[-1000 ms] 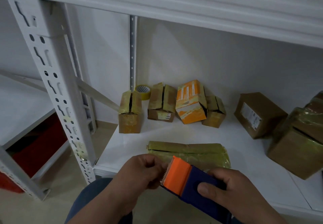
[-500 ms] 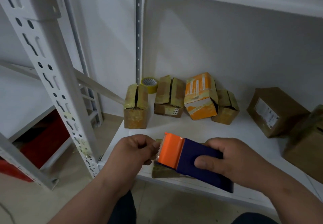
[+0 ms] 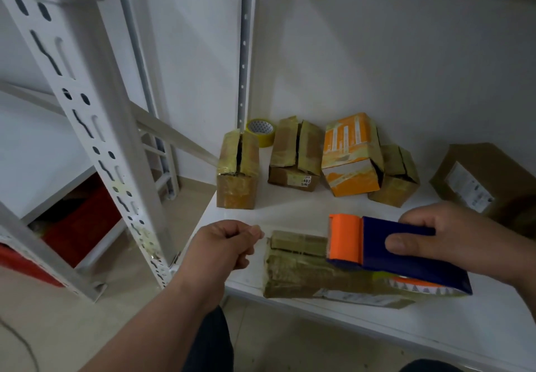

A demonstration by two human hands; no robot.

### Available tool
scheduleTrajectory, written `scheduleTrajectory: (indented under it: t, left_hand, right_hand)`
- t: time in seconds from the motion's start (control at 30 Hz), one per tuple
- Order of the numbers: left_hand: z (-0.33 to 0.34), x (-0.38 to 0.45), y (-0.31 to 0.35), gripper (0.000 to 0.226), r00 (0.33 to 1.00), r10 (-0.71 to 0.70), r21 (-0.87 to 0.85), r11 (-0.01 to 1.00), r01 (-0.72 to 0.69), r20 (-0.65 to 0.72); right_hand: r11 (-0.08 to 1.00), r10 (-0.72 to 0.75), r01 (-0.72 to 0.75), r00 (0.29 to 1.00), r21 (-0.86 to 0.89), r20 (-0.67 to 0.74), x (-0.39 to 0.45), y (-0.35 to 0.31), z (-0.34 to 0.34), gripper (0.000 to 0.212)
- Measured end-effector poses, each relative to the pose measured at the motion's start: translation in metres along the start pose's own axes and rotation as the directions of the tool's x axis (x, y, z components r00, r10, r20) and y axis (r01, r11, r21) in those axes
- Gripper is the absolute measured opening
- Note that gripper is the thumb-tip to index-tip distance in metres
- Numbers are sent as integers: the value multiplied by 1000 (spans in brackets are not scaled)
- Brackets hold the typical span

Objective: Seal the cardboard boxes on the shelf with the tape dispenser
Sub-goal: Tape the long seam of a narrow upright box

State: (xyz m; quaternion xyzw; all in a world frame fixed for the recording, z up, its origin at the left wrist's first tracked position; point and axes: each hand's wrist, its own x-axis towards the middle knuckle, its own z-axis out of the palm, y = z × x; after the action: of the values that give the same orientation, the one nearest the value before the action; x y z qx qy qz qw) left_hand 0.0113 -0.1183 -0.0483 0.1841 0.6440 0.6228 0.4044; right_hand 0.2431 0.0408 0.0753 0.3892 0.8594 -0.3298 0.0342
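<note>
My right hand (image 3: 452, 238) grips the tape dispenser (image 3: 374, 255), blue-bodied with an orange head, held over a flat, tape-wrapped cardboard box (image 3: 293, 270) at the front edge of the white shelf (image 3: 290, 212). My left hand (image 3: 226, 244) is a short way left of the orange head, its fingers curled and pinching what looks like the free end of the clear tape. At the back stand a tall box with a split top (image 3: 236, 174), a brown box (image 3: 293, 154), an orange box (image 3: 351, 157) and a small brown box (image 3: 394, 180).
A yellow tape roll (image 3: 261, 131) lies in the back corner. A larger labelled brown box (image 3: 475, 174) sits at the right. A perforated white upright (image 3: 87, 110) stands left of the shelf, with a red object (image 3: 78, 221) low behind it.
My left hand has drawn away leftward from the dispenser's orange head, opening a gap. The dispenser has moved forward and now sits over the flat box. The view has tilted down and closer.
</note>
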Motion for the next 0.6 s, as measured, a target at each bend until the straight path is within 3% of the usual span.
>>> scheduleTrajectory:
  t: [0.23, 0.6]
  left_hand:
    - [3, 13, -11, 12, 995, 56, -20, 998, -58, -88]
    - [11, 12, -35, 11, 985, -132, -118, 986, 119, -112]
  right_hand:
    - [998, 14, -9, 997, -61, 70, 15, -8, -11, 83]
    - [974, 120, -84, 979, -212, 164, 36, -21, -9, 99]
